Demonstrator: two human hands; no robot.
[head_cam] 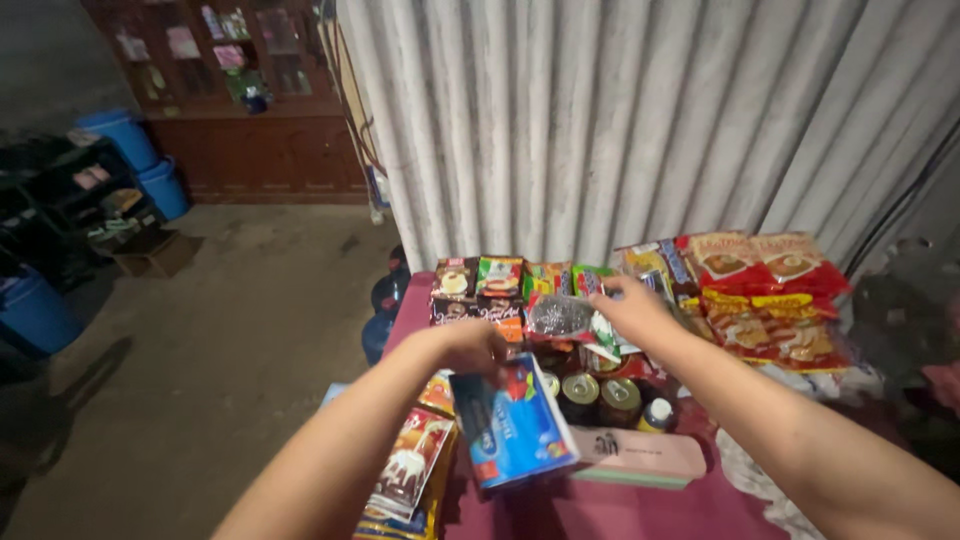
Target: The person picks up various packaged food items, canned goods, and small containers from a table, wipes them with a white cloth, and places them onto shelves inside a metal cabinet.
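Observation:
My left hand [470, 347] grips the top of a blue rectangular box [512, 425] and holds it tilted above the table's near side. My right hand [632, 308] reaches further back, fingers resting on small packets beside a clear bag of silvery scouring pads [558, 316]. Below the hands stand several round tins [600, 395] with gold lids and a small white-capped bottle [657, 412]. A pink bar-shaped pack [648, 455] lies in front of the tins.
The maroon table [600, 510] stands against a corrugated metal wall [620, 120]. Red snack packs [770, 295] are stacked at the right; sachets [412, 465] lie at the left edge. Blue barrels [150, 160], a wooden cabinet [240, 90] and a dark water jug [385, 295] stand on the concrete floor.

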